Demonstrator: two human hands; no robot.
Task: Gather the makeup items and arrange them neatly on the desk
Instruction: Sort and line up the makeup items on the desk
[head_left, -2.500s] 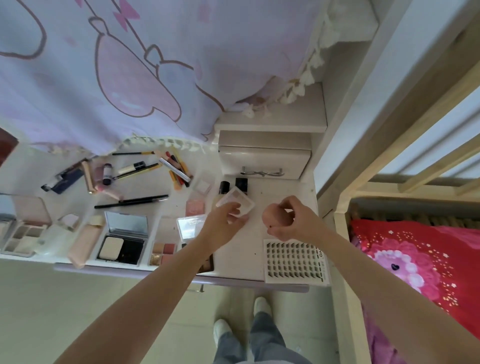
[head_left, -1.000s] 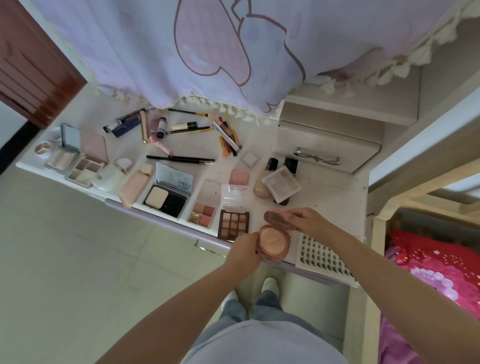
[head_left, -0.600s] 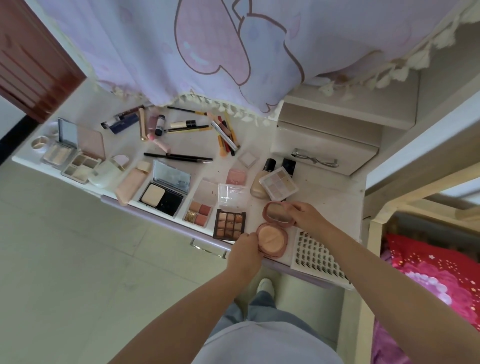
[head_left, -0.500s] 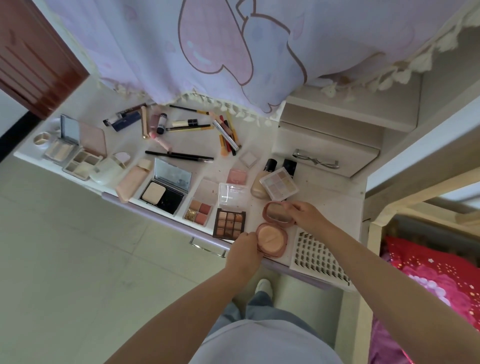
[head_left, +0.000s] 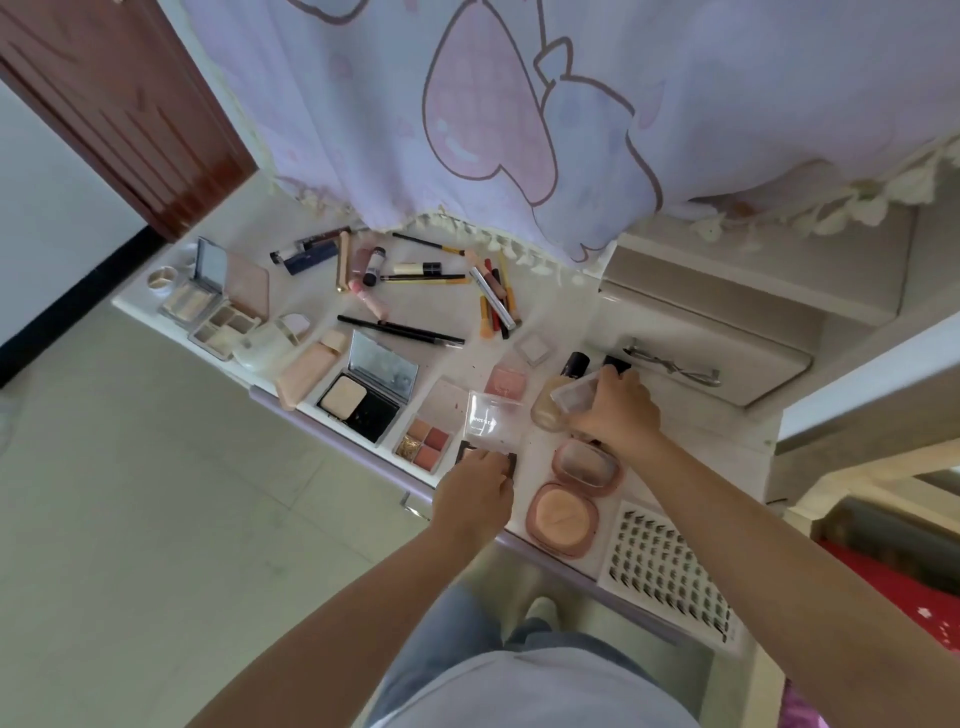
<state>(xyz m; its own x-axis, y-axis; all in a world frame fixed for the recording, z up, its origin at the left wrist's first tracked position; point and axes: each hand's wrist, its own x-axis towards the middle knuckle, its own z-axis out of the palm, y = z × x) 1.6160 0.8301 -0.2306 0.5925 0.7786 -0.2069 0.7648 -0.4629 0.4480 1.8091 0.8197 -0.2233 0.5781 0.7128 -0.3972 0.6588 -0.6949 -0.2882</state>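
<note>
From my head camera, my left hand rests on the dark eyeshadow palette at the desk edge, fingers curled onto its clear lid. My right hand grips a small clear-lidded palette above the foundation bottle. The pink compact lies open between my wrists, beside the lash tray.

Both bare forearms reach forward over the desk, the left hand curled knuckles-up nearer its front edge, the right hand curled farther in.
</note>
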